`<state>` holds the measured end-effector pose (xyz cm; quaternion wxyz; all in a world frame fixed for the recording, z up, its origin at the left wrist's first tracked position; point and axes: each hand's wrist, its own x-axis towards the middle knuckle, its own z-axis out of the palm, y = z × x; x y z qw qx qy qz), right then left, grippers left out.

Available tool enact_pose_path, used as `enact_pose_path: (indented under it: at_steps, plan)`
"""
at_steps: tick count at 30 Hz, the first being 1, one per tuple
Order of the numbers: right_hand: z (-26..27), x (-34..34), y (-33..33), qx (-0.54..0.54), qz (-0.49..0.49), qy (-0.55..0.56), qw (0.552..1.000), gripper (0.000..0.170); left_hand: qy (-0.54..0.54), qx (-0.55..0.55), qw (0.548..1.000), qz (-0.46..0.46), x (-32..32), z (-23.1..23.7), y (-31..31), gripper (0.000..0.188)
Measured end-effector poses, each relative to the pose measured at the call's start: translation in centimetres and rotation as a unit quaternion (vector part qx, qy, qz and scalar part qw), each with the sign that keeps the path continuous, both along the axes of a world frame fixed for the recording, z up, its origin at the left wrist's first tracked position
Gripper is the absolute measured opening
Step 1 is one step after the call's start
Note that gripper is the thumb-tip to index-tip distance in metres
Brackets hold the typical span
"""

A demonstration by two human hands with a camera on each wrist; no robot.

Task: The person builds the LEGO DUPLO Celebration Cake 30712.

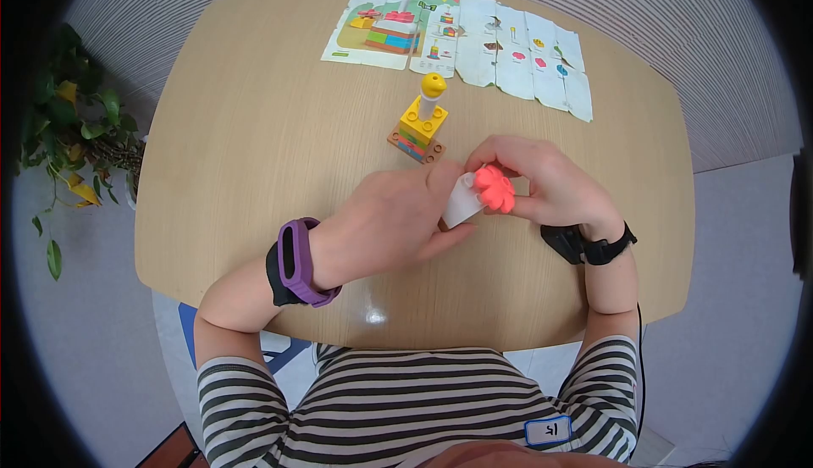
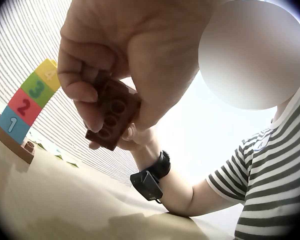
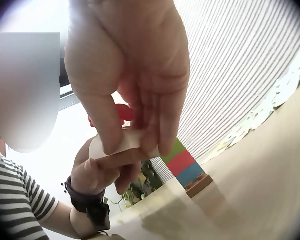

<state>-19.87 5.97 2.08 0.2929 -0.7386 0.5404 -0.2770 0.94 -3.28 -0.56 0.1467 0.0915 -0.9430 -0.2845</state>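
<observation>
Both hands hold a small toy-brick build above the table. It has a brown brick underneath, a white brick on it, and a coral-pink flower piece at the top. My left hand grips the brown brick from the left; its hollow underside faces the left wrist view. With thumb and fingers, my right hand pinches the white brick around the flower. Beyond the hands, a tower of numbered blue, red, green and yellow bricks stands on a brown base, topped by a white post and yellow piece.
A creased picture instruction sheet lies flat along the far side of the wooden table. To the left of the table is a leafy plant. A striped wall rises behind the table's far edge.
</observation>
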Motion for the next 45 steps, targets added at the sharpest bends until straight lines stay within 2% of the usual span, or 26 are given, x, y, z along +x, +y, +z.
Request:
enact_pose_path:
  at_steps: [11, 19, 23, 26, 31, 34, 41, 45]
  plan:
    - [0.4, 0.1, 0.1, 0.038, 0.001, 0.012, 0.999, 0.041, 0.024, -0.006, 1.000, 0.003, 0.0, 0.1, 0.0, 0.044]
    - [1.4, -0.3, 0.3, -0.026, 0.036, 0.005, 0.999, 0.046, 0.055, 0.010, 0.998, 0.005, -0.2, -0.4, -0.2, 0.040]
    - [1.2, -0.2, 0.4, -0.016, 0.036, 0.015, 0.999, 0.043, 0.024, 0.028, 0.999, 0.006, -0.2, -0.5, -0.2, 0.038]
    - [1.0, -0.5, 0.3, 0.010, 0.049, 0.067, 0.997, 0.044, 0.005, 0.023, 1.000, -0.001, -0.3, -1.2, -0.2, 0.035]
    - [0.5, -0.6, 0.1, 0.053, 0.070, 0.068, 0.994, 0.042, 0.000, 0.004, 1.000, -0.008, -0.1, -1.8, 0.0, 0.035]
    - [0.3, -0.5, 0.0, 0.075, 0.063, 0.063, 0.993, 0.041, -0.042, 0.020, 0.999, -0.018, 0.0, -1.7, -0.1, 0.036]
    - [-0.4, 0.6, 0.0, 0.078, 0.030, 0.076, 0.994, 0.041, -0.071, -0.041, 0.996, -0.022, 0.1, -2.0, -0.1, 0.036]
    - [-1.1, 1.2, -0.1, 0.065, 0.041, 0.076, 0.994, 0.039, -0.089, -0.077, 0.993, -0.031, 0.1, -2.2, -0.1, 0.037]
